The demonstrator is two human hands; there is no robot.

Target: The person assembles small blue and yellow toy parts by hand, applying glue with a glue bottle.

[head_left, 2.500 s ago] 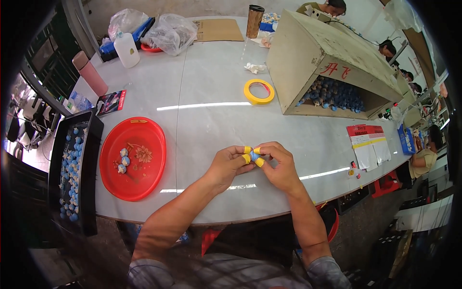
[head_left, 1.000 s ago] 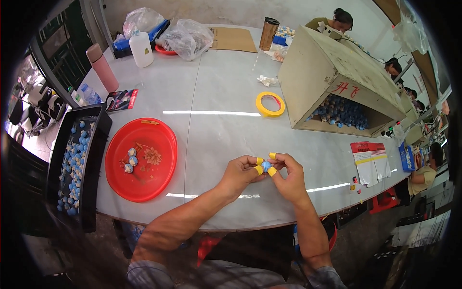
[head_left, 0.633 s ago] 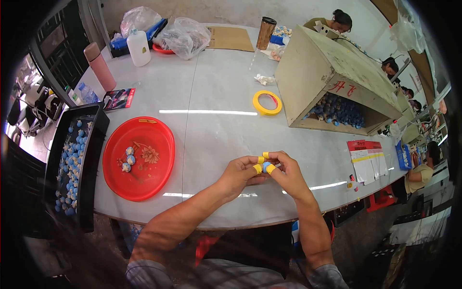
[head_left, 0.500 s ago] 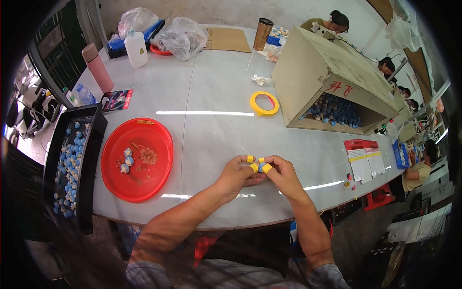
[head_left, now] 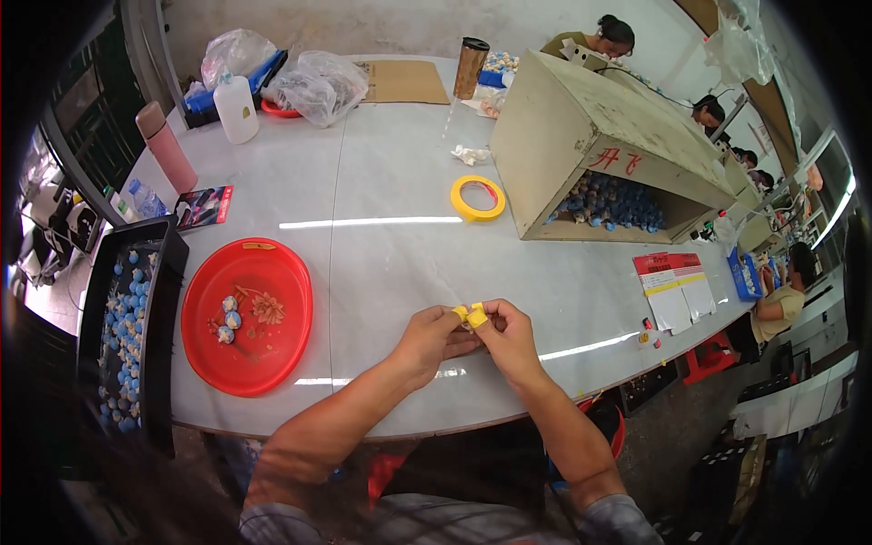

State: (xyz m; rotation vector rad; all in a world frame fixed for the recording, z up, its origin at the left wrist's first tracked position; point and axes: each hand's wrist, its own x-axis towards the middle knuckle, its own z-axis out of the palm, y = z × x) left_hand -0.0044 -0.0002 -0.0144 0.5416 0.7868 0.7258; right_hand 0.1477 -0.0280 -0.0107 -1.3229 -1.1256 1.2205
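Over the table's near middle, my left hand (head_left: 431, 345) and my right hand (head_left: 510, 343) meet at the fingertips. Yellow tape (head_left: 475, 316) is wrapped around the thumbs and fingertips of both. All these fingers are pinched closed together. A small blue piece showed between them half a second ago; the taped fingers now cover it. To the left, a red plastic plate (head_left: 193, 338) holds a few blue-and-white balls (head_left: 232, 320) of the same blue. Beyond my hands lies a roll of yellow tape (head_left: 457, 205).
At far left stands a black tray (head_left: 162, 359) with many blue balls. A beige box (head_left: 545, 145) holding more blue pieces stands at right. Behind are a pink flask (head_left: 168, 154), a white bottle (head_left: 237, 113) and plastic bags (head_left: 322, 89). Papers (head_left: 677, 291) lie right. Other people sit beyond.
My fingertips have drawn together and hide the blue piece seen between them before. The whole view has shifted slightly, so the table's things sit a little farther left.
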